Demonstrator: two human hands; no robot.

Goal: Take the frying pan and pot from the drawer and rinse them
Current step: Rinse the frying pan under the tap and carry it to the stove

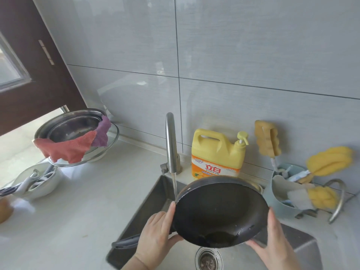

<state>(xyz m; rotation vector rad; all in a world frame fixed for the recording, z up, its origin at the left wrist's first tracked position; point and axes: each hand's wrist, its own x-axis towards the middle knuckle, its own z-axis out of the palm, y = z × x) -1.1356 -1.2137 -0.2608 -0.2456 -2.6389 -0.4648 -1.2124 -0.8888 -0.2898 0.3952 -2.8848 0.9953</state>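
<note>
Both the left hand (155, 229) and right hand (272, 237) grip the round black non-stick frying pan (220, 210), tilted over the steel sink (153, 199) beside running tap water (174, 185).

Pale grey countertop (93, 207), sink (303, 248) sunk into it under the fingers (171, 209). Beyond the fingers, by the wall: yellow detergent jug (218, 152). Right of the fingers: blue caddy (282, 199) with sponge brushes. Far left of them: glass bowl (109, 151) bearing steel basins, white bowl (37, 186) of utensils.
</note>
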